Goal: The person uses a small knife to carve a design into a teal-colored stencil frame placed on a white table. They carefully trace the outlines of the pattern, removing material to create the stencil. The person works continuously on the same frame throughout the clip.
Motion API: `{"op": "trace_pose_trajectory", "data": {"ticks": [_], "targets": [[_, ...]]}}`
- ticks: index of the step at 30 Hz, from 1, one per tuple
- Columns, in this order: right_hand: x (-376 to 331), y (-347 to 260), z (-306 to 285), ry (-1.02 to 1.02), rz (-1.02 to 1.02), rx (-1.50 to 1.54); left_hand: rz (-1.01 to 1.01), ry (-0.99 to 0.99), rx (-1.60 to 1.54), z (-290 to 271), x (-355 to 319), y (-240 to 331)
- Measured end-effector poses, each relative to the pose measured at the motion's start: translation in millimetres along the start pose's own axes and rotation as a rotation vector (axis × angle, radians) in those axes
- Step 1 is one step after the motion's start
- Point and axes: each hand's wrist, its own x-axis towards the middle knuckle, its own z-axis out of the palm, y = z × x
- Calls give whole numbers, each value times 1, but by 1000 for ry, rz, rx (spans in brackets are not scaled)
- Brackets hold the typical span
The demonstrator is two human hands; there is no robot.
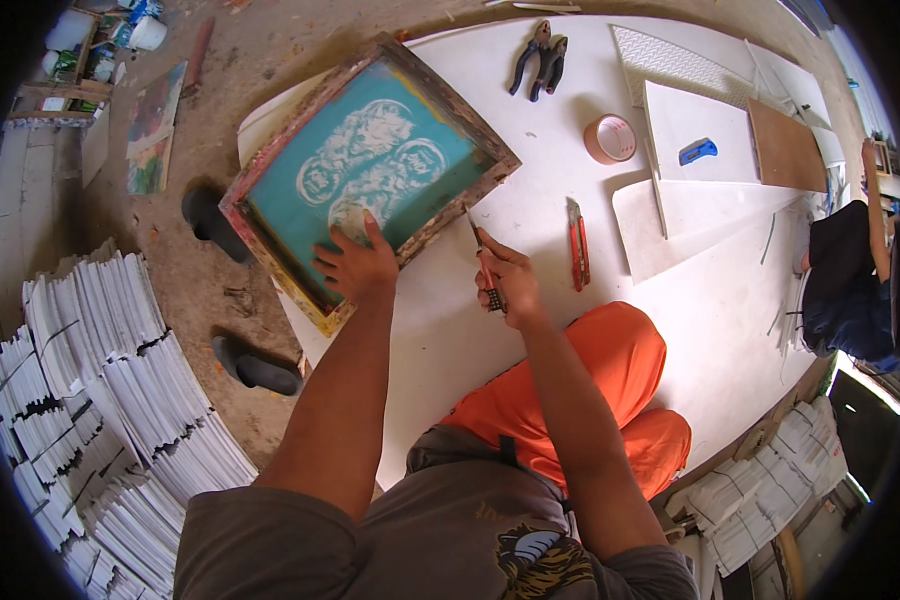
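A wooden-framed screen-printing screen with teal mesh and a pale printed pattern lies tilted on the white table. My left hand rests on its near part, fingers spread over the mesh and the lower frame edge. Just right of the frame's near corner, my right hand is closed around a red and black utility knife. The knife's thin tip points up toward the frame's edge; whether they touch I cannot tell. A second red utility knife lies to the right of that hand.
Two pliers, a tape roll and a blue cutter on white boards lie on the white table. Slippers and bundled white stacks are at left. Another person is at far right.
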Motion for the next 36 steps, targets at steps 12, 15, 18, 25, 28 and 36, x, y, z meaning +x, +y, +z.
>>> {"op": "trace_pose_trajectory", "data": {"ticks": [12, 15, 18, 25, 28, 36], "targets": [[1, -15, -11, -21, -17, 6, -27, -7, -32, -3, -1, 2], [0, -15, -15, -131, 86, 122, -36, -17, -36, -6, -2, 4], [-6, -5, -6, 0, -65, -466, -39, -26, -43, -7, -3, 4], [-14, 23, 17, 213, -612, -1246, -51, -27, -59, -5, -2, 3], [-17, 17, 22, 226, -557, -1332, -46, -21, -65, -4, -1, 2], [-23, 7, 29, 212, -487, -1436, -45, -13, -60, -3, -2, 4]]}}
